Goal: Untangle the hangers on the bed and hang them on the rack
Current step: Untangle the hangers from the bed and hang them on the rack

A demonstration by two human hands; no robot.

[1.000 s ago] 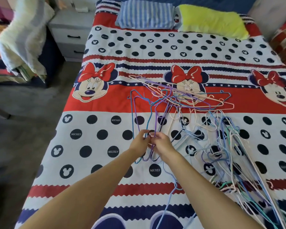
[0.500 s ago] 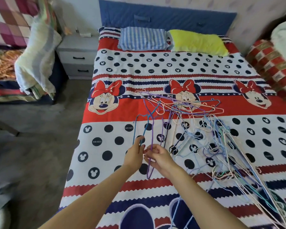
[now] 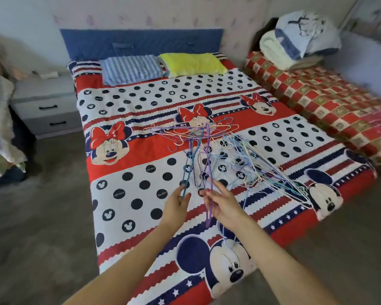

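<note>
We stand at the foot of the bed (image 3: 119,208) with the tangle of hangers (image 3: 224,150) lying on the quilt, from the red band at mid-bed out toward the near right corner. Our right hand (image 3: 222,203) has its fingers curled round a purple hanger (image 3: 209,183), which hangs below the palm while its upper part runs up into the knot. Our left hand (image 3: 177,203) pinches a blue hanger (image 3: 188,170) between thumb and fingertips, the other fingers loosely bent. We judge these to be thin coated-wire hangers: light, springy, stiff enough to keep shape but easy to bend if forced. Hooks and shoulder corners look like the parts that snag, so we think a straight pull would drag the whole heap along. Better, in our view, to hold each one low on its neck or on the straight bottom bar and turn it so the hook slides out along the neighbouring wires. The coating probably gives fair grip. No rack shows in this view.
</note>
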